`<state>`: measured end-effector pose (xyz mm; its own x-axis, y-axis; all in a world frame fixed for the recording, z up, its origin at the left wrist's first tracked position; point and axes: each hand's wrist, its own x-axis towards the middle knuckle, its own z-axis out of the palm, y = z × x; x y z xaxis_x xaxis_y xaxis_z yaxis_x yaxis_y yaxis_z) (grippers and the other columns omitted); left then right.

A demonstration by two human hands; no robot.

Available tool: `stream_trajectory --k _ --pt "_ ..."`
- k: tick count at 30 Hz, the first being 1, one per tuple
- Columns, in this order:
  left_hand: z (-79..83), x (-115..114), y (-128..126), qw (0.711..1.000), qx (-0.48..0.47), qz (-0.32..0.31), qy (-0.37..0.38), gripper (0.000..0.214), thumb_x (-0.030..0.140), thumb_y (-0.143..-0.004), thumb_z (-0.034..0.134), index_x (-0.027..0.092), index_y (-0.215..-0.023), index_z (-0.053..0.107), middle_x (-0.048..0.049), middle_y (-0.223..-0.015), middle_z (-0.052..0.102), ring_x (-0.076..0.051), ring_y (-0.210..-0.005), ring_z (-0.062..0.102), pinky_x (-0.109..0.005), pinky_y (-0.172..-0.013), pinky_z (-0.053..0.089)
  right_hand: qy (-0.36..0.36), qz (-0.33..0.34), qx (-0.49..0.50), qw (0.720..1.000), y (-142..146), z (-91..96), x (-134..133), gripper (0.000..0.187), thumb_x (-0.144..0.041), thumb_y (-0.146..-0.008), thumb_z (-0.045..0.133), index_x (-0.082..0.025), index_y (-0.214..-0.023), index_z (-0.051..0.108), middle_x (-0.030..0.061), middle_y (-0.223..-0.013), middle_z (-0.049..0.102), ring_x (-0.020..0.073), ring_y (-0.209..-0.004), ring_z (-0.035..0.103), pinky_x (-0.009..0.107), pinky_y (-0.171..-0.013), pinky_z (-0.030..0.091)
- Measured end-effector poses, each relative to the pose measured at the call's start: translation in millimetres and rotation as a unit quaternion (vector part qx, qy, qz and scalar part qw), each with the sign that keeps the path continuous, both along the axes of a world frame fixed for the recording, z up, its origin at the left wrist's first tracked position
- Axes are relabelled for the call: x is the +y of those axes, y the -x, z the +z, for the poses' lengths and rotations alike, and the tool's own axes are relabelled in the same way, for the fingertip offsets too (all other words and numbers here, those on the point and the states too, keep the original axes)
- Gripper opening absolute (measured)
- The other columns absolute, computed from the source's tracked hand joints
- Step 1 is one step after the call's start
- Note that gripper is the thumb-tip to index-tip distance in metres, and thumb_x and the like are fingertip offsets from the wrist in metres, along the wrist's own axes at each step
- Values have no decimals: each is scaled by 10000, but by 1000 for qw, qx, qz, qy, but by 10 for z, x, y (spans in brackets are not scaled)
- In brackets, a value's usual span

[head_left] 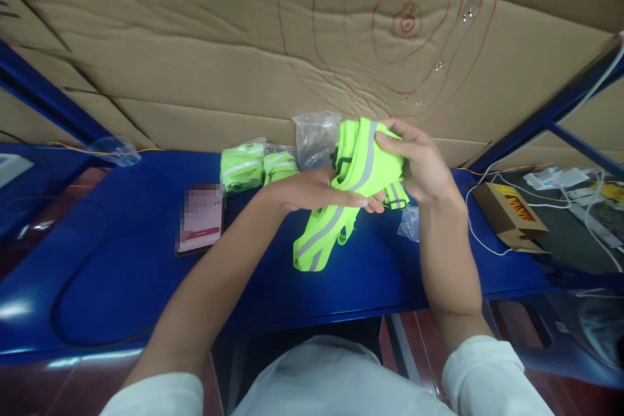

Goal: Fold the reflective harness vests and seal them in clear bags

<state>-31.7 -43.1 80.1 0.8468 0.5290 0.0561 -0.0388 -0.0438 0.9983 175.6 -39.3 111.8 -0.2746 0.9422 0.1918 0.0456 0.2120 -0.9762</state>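
Note:
Both hands hold a folded neon-yellow reflective strap (363, 156) with a grey stripe and black buckles, raised above the blue table (273, 273). My left hand (324, 190) comes under the bundle from the left, its thumb lying across the front and its fingertips showing beyond. At the upper right of the bundle, my right hand (422, 159) pinches the folds, thumb in front and the other fingers mostly behind. A loose end of the strap dangles below my left hand. Behind it lies a clear plastic bag (314, 136).
Two bagged neon-yellow bundles, one at the left (242, 168) and one beside it (280, 164), lie near the cardboard wall (205, 78). A phone or tablet (201, 218) rests left of my forearm. An open cardboard box (509, 216) and white cables stand at the right.

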Motion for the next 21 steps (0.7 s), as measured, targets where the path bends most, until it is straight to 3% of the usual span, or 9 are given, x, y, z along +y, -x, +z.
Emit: stream_trajectory --k 2,3,7,9,12,15,19,21 --pt "-12 -4 -9 999 10 6 -33 332 405 -950 757 176 -1189 780 -108 -1225 796 -224 -1190 744 -345 -1084 565 52 46 -16 997 -1 -27 32 450 -599 -842 790 -227 -1077 697 21 -836 713 177 -631 661 309 -529 545" --pt "-12 -5 -11 999 8 20 -46 335 425 -961 738 162 -1164 787 -114 -1188 805 -226 -1161 753 -349 -1075 568 43 52 -33 997 -1 -37 44 462 -610 -866 765 -237 -1131 699 21 -859 723 178 -653 671 312 -549 558" --pt "27 -14 6 996 -9 80 -47 349 435 -954 742 106 -1057 798 -135 -1012 824 -231 -963 784 -350 -937 615 -174 -12 -115 978 4 -16 11 456 -607 -923 724 -301 -1261 709 43 -1215 740 224 -1097 708 366 -876 621" --pt "58 -23 28 996 -11 81 -38 343 430 -938 765 107 -1048 801 -131 -990 823 -237 -955 784 -345 -917 616 -230 -16 -149 962 14 30 -50 451 -630 -941 692 -310 -1256 729 48 -1292 724 261 -1247 663 422 -978 607" --pt "99 -37 62 997 -15 70 -36 329 437 -935 771 129 -1046 807 -119 -994 825 -244 -995 783 -346 -957 601 -210 12 -166 963 22 93 -126 503 -681 -947 648 -323 -1291 722 49 -1242 745 287 -1264 667 461 -984 617" --pt "117 -34 69 996 -10 69 -52 299 431 -941 763 145 -1016 807 -104 -1011 826 -238 -1044 775 -342 -1015 577 -179 35 -170 968 -3 117 -151 605 -679 -846 774 -319 -1327 699 41 -1164 762 287 -1183 712 436 -945 634" --pt "124 -21 20 997 25 16 -74 316 479 -930 748 171 -908 813 -79 -1032 825 -242 -1093 756 -346 -1062 558 -116 74 -193 971 -29 109 -173 774 -505 -705 951 -292 -1393 668 14 -988 778 284 -1012 766 429 -900 641" --pt "134 -24 1 995 39 13 -86 304 476 -926 743 186 -876 815 -63 -1030 822 -237 -1099 750 -331 -1058 556 -121 64 -198 971 -4 113 -199 771 -421 -678 978 -297 -1378 681 3 -993 782 299 -1026 767 445 -926 635"
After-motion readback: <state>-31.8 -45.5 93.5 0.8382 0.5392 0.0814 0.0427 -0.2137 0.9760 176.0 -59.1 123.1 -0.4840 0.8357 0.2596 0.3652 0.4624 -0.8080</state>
